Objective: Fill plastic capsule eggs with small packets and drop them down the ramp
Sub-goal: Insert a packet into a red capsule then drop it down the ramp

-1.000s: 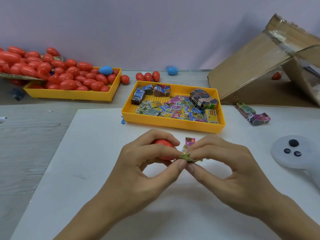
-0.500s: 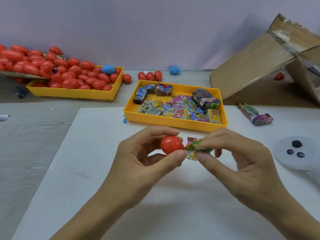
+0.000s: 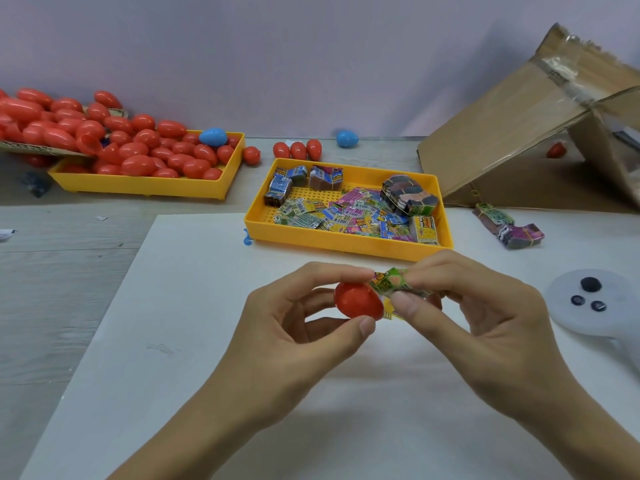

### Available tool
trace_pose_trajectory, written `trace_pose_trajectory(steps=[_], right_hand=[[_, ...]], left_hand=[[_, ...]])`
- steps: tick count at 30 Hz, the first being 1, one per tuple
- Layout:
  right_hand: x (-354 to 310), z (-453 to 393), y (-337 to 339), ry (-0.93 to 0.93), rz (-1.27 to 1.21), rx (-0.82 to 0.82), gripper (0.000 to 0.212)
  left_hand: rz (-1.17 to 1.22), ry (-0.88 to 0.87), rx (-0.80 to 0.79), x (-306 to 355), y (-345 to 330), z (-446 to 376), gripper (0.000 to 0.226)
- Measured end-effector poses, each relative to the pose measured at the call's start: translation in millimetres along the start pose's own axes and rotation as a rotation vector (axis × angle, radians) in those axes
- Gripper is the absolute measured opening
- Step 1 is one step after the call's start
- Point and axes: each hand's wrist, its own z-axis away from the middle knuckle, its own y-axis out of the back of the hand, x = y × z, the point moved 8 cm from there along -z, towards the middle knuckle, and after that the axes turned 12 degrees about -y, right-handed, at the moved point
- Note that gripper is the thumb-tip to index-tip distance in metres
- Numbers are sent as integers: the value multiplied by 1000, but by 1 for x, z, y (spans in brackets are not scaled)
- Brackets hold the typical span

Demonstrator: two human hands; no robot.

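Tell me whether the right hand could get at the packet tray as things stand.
Probably not straight away: the right hand is pinching a green packet against the red egg. The path to the yellow tray just beyond it looks free.

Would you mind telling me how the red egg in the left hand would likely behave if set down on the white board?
The red egg looks smooth and rounded, so it would probably roll. The left hand pinches it with fingertips alone, suggesting it is light. Its glossy plastic may be slippery.
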Motion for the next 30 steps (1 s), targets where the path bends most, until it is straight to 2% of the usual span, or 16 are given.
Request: trace_pose_trajectory(steps=[4,9,18,26,30], right_hand=[[1,1,-1,-8,0,-7,11],[2,0,-1,-18,-14,-14,14],[1,2,-3,-11,18,-21,9],[-1,2,-5,11,58,-40,9],[1,3,-6,0,89,-50,1]], left_hand=[[-7,-22,4,1,2,0,45],[3,-29,14,-1,2,0,35],[3,-50,20,-1,2,1,29],[-77,-141,7,2,2,2,26],[-95,-161,1,3,2,2,27]])
